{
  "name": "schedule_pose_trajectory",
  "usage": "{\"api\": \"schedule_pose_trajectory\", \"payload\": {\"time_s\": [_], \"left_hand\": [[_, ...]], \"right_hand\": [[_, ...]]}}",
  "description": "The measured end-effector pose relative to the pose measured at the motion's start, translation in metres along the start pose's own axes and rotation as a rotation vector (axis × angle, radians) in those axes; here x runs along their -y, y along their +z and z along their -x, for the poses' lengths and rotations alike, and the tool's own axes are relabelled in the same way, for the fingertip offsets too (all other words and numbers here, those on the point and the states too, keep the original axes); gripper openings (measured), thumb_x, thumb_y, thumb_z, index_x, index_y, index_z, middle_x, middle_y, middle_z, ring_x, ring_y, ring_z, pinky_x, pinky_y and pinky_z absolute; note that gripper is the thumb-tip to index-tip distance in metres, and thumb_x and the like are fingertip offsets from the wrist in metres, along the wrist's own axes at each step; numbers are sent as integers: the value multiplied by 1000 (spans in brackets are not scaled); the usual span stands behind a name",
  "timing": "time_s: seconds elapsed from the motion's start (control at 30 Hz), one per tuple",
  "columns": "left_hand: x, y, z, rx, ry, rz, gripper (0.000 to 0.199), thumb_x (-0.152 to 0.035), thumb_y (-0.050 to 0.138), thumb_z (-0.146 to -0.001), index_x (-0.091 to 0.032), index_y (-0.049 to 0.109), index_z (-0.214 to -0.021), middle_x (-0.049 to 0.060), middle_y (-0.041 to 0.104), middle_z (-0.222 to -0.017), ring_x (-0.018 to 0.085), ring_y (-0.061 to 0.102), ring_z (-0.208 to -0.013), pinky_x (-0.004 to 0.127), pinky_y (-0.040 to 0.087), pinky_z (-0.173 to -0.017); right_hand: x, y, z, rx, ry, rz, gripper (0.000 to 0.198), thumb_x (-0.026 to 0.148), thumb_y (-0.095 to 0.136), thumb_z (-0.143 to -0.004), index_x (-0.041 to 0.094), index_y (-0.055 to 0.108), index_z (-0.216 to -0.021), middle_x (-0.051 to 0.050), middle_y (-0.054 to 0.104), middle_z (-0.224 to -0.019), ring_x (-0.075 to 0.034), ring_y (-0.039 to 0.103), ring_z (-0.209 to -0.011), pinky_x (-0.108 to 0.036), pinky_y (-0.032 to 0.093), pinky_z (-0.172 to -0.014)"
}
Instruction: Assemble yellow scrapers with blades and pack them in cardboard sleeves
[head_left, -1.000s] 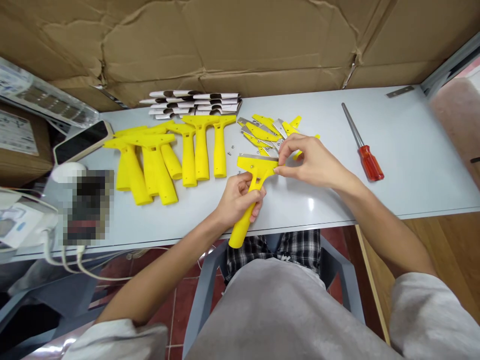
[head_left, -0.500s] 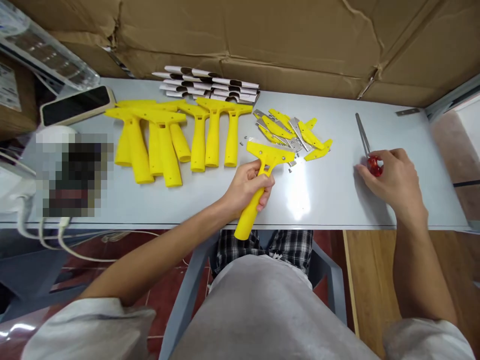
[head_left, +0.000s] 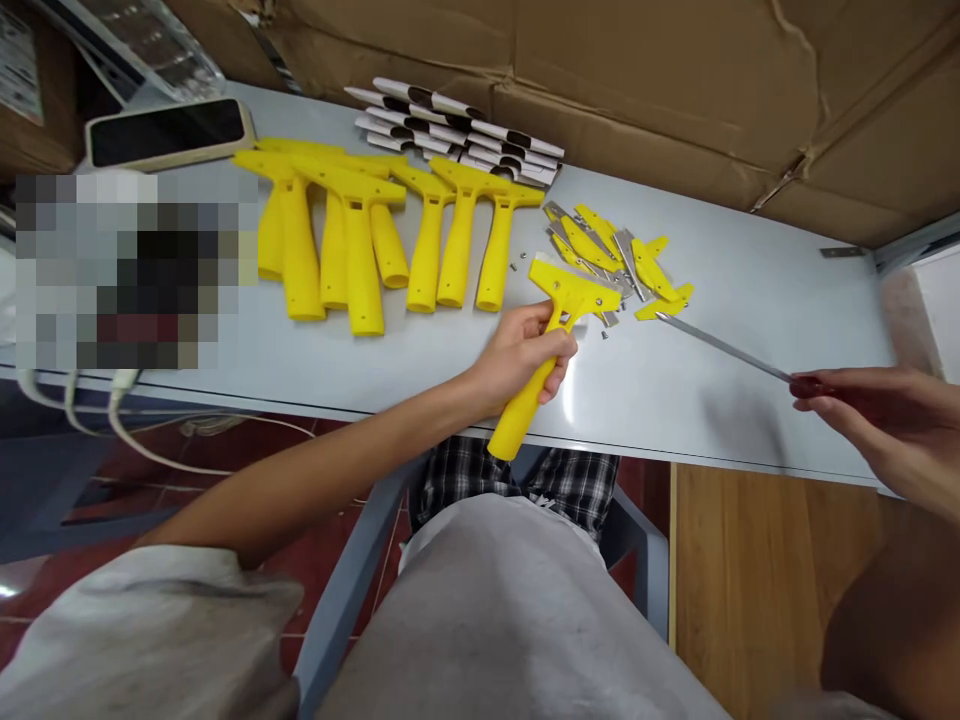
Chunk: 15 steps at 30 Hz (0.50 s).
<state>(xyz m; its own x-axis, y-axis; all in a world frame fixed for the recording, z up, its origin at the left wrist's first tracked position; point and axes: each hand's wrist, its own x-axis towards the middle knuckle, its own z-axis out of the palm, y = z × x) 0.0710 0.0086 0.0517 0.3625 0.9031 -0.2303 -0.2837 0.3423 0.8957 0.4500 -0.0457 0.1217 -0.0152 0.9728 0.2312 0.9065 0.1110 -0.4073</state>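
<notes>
While a brown, creased cardboard wall (head_left: 637,110) stands behind it, a long, pale grey, glossy table (head_left: 442,365) carries everything in reach. At its far left sits a brown cardboard box (head_left: 34,95) with a white label, contents hidden; beside it lies a clear plastic container (head_left: 172,50), and I cannot tell what it holds. To the right stretches a cluster of yellow T-shaped plastic handles (head_left: 364,265), with black-and-white folded card strips (head_left: 457,125) behind.

One more piece, a yellow T-shaped plastic scraper (head_left: 517,410), is in the left hand (head_left: 529,355), whose fingers wrap its neck; the wide head juts beyond the fist, and the hollow end reaches past the table's near edge. The right hand (head_left: 892,425) grips the red handle of a long steel-shafted screwdriver (head_left: 735,352) between thumb and fingers, its tip pointing left near a pile of yellow plastic plates and grey metal blades (head_left: 585,240). Small silvery screws (head_left: 604,335) lie around the scraper's head.
</notes>
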Motion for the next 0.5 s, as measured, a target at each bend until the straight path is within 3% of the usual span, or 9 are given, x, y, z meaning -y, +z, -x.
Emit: {"api": "schedule_pose_trajectory", "payload": {"time_s": [0.13, 0.3, 0.5], "left_hand": [[-1, 1, 0, 2, 11, -8, 15, -23, 67, -74, -22, 54, -81, -8, 52, -47, 9, 45, -31, 22, 35, -32], [1, 2, 0, 3, 27, -3, 17, -21, 68, -76, -22, 51, -75, -7, 53, -49, 9, 46, -31, 23, 37, -32], [0, 2, 1, 3, 39, -8, 16, -19, 68, -77, -21, 53, -73, -6, 54, -50, 9, 47, -32, 23, 38, -32]], "right_hand": [[21, -5, -4, -5, -104, 63, 19, 46, 80, -86, 40, 83, -104, -1, 80, -103, -23, 78, -85, -40, 61, -71], [33, -2, -14, 7, -141, 2, 16, 44, 79, -87, 37, 83, -102, -1, 80, -105, -22, 78, -89, -39, 63, -78], [41, -3, -20, 11, -213, 64, 13, 42, 77, -89, 40, 82, -101, 0, 80, -107, -20, 78, -88, -34, 64, -76]]}}
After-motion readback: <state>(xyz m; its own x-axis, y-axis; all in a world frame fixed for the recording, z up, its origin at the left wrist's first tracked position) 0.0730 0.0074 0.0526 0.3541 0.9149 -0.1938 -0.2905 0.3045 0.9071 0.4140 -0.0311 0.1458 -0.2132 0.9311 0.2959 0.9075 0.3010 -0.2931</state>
